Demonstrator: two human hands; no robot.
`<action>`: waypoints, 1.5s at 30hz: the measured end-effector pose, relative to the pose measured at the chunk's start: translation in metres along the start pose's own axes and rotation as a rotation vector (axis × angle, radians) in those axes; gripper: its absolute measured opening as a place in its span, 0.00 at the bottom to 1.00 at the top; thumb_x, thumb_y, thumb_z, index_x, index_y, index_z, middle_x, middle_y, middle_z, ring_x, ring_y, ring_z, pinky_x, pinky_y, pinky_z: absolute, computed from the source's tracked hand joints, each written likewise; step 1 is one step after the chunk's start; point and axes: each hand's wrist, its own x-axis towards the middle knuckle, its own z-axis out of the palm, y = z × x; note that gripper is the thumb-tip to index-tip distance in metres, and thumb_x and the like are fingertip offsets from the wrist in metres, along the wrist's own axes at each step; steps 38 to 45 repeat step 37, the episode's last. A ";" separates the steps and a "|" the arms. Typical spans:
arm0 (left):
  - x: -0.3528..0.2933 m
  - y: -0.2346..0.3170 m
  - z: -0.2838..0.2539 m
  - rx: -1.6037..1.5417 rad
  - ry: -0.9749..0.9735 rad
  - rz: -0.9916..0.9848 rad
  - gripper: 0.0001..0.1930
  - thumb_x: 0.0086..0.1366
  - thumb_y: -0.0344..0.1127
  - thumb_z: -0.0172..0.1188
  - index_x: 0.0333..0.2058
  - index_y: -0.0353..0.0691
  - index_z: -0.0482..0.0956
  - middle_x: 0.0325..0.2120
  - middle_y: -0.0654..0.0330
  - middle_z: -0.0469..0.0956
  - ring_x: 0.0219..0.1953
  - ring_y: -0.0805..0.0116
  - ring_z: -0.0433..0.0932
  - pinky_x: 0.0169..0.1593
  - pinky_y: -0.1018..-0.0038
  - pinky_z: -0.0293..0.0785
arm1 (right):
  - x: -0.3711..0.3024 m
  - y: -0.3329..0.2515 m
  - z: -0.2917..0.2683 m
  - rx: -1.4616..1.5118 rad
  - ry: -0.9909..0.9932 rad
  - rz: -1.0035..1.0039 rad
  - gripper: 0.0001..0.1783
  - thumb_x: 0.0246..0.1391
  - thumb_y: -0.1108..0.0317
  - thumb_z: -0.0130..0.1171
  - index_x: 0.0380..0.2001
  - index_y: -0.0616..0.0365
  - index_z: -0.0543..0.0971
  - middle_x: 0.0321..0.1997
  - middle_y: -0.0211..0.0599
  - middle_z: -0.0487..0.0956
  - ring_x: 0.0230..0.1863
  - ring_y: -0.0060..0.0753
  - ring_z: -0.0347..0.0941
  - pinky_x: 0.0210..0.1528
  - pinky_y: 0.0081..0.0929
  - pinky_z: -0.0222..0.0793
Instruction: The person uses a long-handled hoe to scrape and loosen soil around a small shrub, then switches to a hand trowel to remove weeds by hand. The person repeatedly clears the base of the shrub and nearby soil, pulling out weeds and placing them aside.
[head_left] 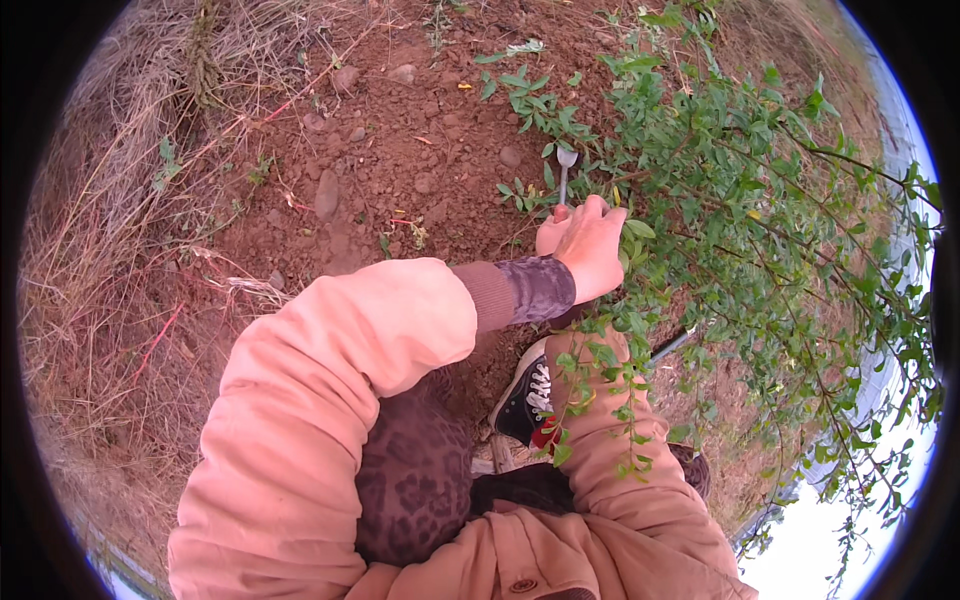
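My right hand [551, 233] is mostly hidden behind my left. Its visible part is closed at the near end of a small hand tool [564, 180] with a thin grey shaft and a pale spoon-shaped blade. The blade's tip lies at the edge of a leafy green shrub [700, 190], over reddish soil [420, 150]. Crossing over from the left, my left hand [596, 250] rests over the right with its fingers curled. What those fingers grip, if anything, is hidden from this side. Leaves touch or overlap its right edge.
Long shrub branches hang over my right sleeve [650, 430]. A dark sneaker [525, 395] with white laces stands below my hands. A grey rod [672, 344] shows behind the leaves. Dry grass [110, 300] covers the left side, and stones [327, 195] lie in the soil.
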 end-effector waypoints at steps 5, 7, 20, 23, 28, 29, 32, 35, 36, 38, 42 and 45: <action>0.004 -0.001 0.001 0.021 0.078 0.078 0.27 0.38 0.26 0.54 0.44 0.35 0.69 0.39 0.53 0.66 0.42 0.55 0.65 0.48 0.63 0.59 | 0.002 -0.026 -0.004 -0.203 0.014 -0.141 0.14 0.52 0.62 0.45 0.21 0.60 0.72 0.20 0.47 0.74 0.26 0.49 0.72 0.29 0.39 0.65; 0.005 0.002 0.002 -0.010 0.058 0.071 0.28 0.38 0.25 0.54 0.45 0.33 0.67 0.40 0.50 0.64 0.44 0.54 0.64 0.48 0.63 0.59 | -0.007 -0.035 -0.007 -0.256 0.042 -0.245 0.15 0.52 0.61 0.45 0.21 0.60 0.72 0.20 0.48 0.74 0.26 0.50 0.72 0.29 0.40 0.65; -0.002 0.013 0.010 -0.191 -0.037 0.130 0.27 0.42 0.19 0.50 0.47 0.27 0.61 0.41 0.44 0.59 0.47 0.48 0.61 0.49 0.65 0.62 | -0.062 0.003 -0.017 0.471 -0.122 0.274 0.16 0.49 0.67 0.53 0.43 0.54 0.70 0.27 0.35 0.74 0.30 0.28 0.70 0.36 0.22 0.67; -0.006 0.011 0.009 -0.195 -0.034 0.121 0.30 0.42 0.19 0.50 0.49 0.28 0.59 0.42 0.44 0.59 0.48 0.48 0.60 0.49 0.65 0.61 | -0.057 0.028 -0.014 1.049 -0.151 0.663 0.17 0.49 0.65 0.52 0.44 0.55 0.69 0.32 0.35 0.74 0.33 0.30 0.70 0.39 0.24 0.66; -0.014 0.007 0.004 -0.159 -0.047 0.119 0.35 0.43 0.20 0.49 0.55 0.31 0.52 0.45 0.45 0.58 0.51 0.50 0.58 0.54 0.65 0.57 | -0.064 0.058 -0.018 0.960 -0.231 0.456 0.19 0.51 0.61 0.51 0.45 0.56 0.68 0.38 0.37 0.73 0.39 0.32 0.68 0.43 0.26 0.64; -0.017 0.005 0.002 -0.167 -0.033 0.126 0.37 0.43 0.20 0.48 0.56 0.34 0.50 0.46 0.44 0.57 0.51 0.49 0.57 0.55 0.64 0.56 | -0.072 0.064 -0.019 0.957 -0.240 0.415 0.19 0.51 0.60 0.50 0.45 0.56 0.68 0.39 0.37 0.72 0.40 0.33 0.68 0.44 0.27 0.63; -0.028 0.004 0.003 -0.106 0.064 0.251 0.39 0.43 0.20 0.49 0.57 0.38 0.48 0.47 0.43 0.56 0.51 0.46 0.57 0.55 0.63 0.57 | -0.107 0.081 -0.023 0.940 -0.264 0.145 0.21 0.51 0.58 0.50 0.46 0.57 0.68 0.42 0.39 0.72 0.43 0.34 0.67 0.47 0.28 0.62; -0.035 0.011 0.013 -0.124 0.078 0.324 0.38 0.43 0.20 0.49 0.57 0.40 0.50 0.49 0.41 0.54 0.53 0.43 0.55 0.55 0.59 0.56 | -0.136 0.085 -0.051 0.647 -0.339 -0.281 0.23 0.52 0.55 0.49 0.47 0.58 0.67 0.45 0.40 0.71 0.47 0.36 0.66 0.49 0.30 0.60; -0.037 0.013 0.016 -0.120 0.066 0.348 0.38 0.43 0.20 0.49 0.57 0.40 0.51 0.49 0.41 0.54 0.53 0.42 0.55 0.56 0.59 0.55 | -0.143 0.085 -0.072 0.036 -0.298 -0.501 0.24 0.52 0.55 0.49 0.49 0.57 0.66 0.48 0.40 0.70 0.50 0.36 0.65 0.52 0.30 0.58; -0.038 0.014 0.019 -0.107 0.027 0.328 0.36 0.43 0.20 0.48 0.56 0.39 0.53 0.50 0.40 0.53 0.54 0.42 0.53 0.57 0.58 0.54 | -0.145 0.079 -0.085 0.169 -0.410 -0.278 0.23 0.52 0.56 0.50 0.48 0.55 0.66 0.47 0.41 0.71 0.48 0.35 0.66 0.50 0.30 0.60; -0.038 0.014 0.019 -0.107 0.027 0.328 0.36 0.43 0.20 0.48 0.56 0.39 0.53 0.50 0.40 0.53 0.54 0.42 0.53 0.57 0.58 0.54 | -0.145 0.079 -0.085 0.169 -0.410 -0.278 0.23 0.52 0.56 0.50 0.48 0.55 0.66 0.47 0.41 0.71 0.48 0.35 0.66 0.50 0.30 0.60; -0.038 0.014 0.019 -0.107 0.027 0.328 0.36 0.43 0.20 0.48 0.56 0.39 0.53 0.50 0.40 0.53 0.54 0.42 0.53 0.57 0.58 0.54 | -0.145 0.079 -0.085 0.169 -0.410 -0.278 0.23 0.52 0.56 0.50 0.48 0.55 0.66 0.47 0.41 0.71 0.48 0.35 0.66 0.50 0.30 0.60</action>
